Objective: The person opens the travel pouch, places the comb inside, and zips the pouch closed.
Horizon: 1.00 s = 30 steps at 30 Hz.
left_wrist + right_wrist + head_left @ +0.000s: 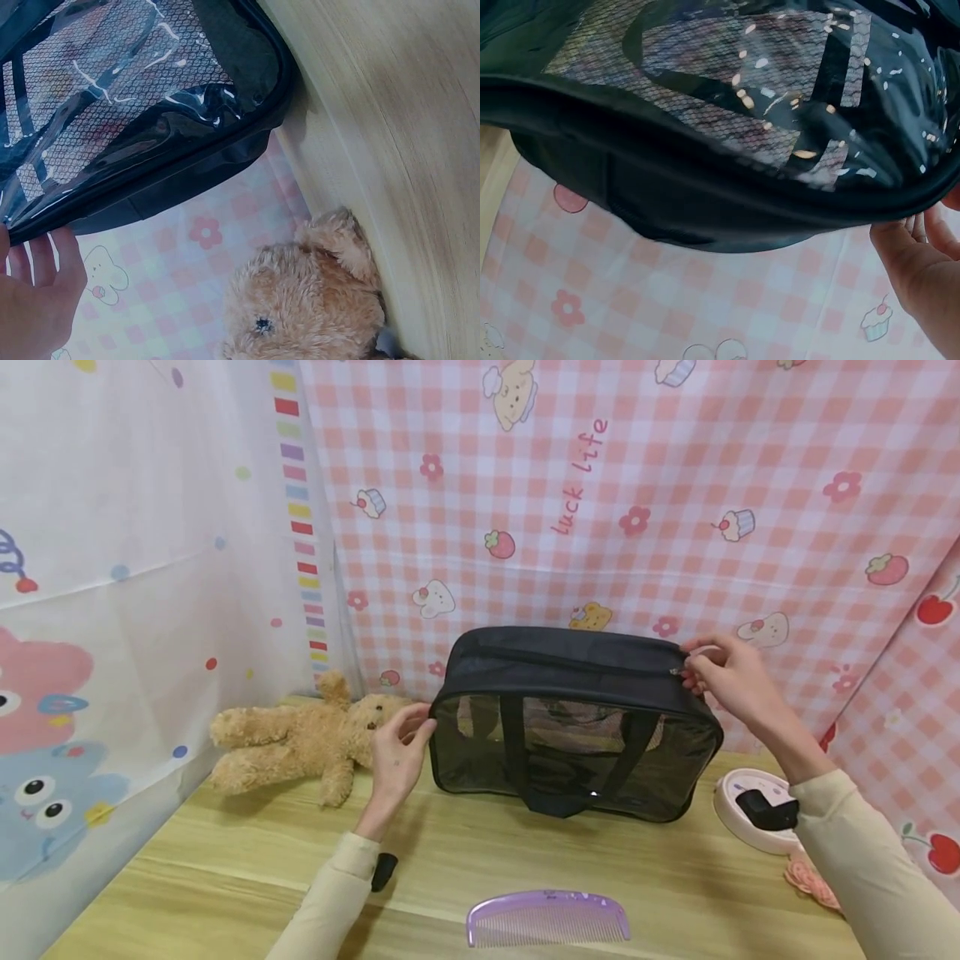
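Observation:
A black bag (573,718) with see-through panels, a zip along its top and a hanging strap handle (558,803) stands upright on the table. My right hand (723,677) pinches the zipper pull (675,672) at the right end of the top; the bag's edge hides some of its fingertips in the right wrist view. At the opposite end, my left hand (401,752) holds the bag's upper left edge, fingers (66,259) behind the black piping. Mesh pockets (142,64) show through the clear plastic.
Left of the bag a tan teddy bear (311,739) lies on the wooden table (247,868). A purple comb (549,920) rests at the front. To the right are a round pale pink object (738,827) and a pink knitted item (810,881), partly behind the sleeve. A checked cloth (480,468) hangs behind.

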Motion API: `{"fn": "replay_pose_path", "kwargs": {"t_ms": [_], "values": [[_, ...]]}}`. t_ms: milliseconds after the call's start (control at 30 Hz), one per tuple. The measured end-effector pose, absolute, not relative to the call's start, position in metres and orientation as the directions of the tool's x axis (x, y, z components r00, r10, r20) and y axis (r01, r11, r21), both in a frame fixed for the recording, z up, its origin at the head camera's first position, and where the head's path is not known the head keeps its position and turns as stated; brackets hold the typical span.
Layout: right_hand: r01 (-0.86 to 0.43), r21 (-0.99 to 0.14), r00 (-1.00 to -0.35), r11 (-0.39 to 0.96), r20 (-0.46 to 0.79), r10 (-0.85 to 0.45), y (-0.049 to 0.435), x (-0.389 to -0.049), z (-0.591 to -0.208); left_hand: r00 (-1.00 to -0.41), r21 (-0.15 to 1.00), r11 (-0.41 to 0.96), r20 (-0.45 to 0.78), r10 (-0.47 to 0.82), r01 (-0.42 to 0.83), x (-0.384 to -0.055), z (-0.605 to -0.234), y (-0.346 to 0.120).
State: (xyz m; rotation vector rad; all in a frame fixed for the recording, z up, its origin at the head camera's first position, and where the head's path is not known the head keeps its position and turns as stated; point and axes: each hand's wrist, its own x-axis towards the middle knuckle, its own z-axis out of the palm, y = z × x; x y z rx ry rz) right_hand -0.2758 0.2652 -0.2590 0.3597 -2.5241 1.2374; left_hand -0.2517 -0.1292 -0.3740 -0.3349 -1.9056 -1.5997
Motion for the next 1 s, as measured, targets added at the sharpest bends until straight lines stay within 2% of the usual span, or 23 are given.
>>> {"fn": "replay_pose_path", "kwargs": {"t_ms": [433,1000], "values": [[-0.361,-0.733,-0.924,0.576,0.365,-0.115,0.255,-0.276,-0.253,-0.783,0.802,0.227,0.593,-0.189,0.553,-0.250,-0.373,-0.128],[-0.335,-0.678,-0.939,0.655,0.300,-0.170,0.231,-0.282,-0.235,-0.778,0.800,0.225,0.597,-0.196,0.556,-0.249,-0.372,-0.129]]}}
